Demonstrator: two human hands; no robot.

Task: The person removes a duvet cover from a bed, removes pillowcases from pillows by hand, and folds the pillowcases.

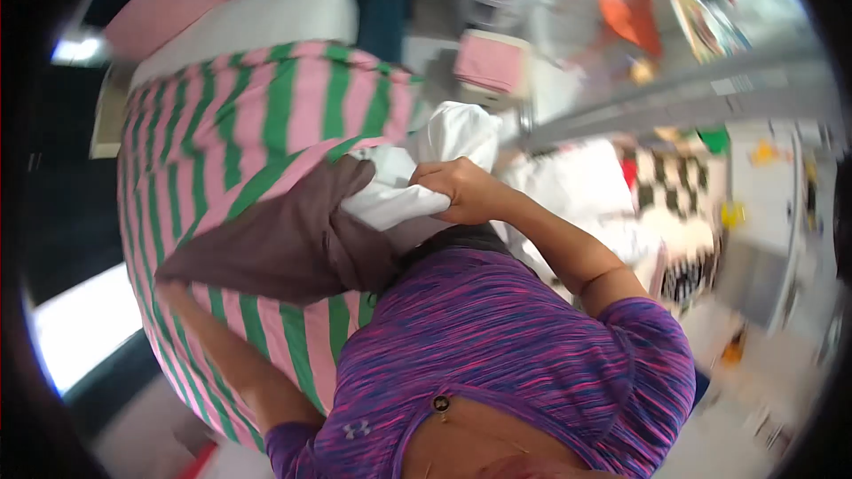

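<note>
A brown cloth (275, 235) is stretched out in front of my body, over a bed with a pink and green striped cover (257, 124). My left hand (173, 294) pinches the cloth's far corner at the left; its fingertips are partly hidden and blurred. White fabric (395, 195) emerges from the cloth's open end, and my right hand (457, 188) is closed around a bunch of it. More white fabric (457, 133) hangs beyond my right hand.
A white pillow (284, 13) and a pink pillow (169, 4) lie at the bed's head. Folded pink cloth (490, 62) rests on a small stand. White bedding (581, 182) and a patterned textile (674, 182) are at the right, near white drawers (763, 186).
</note>
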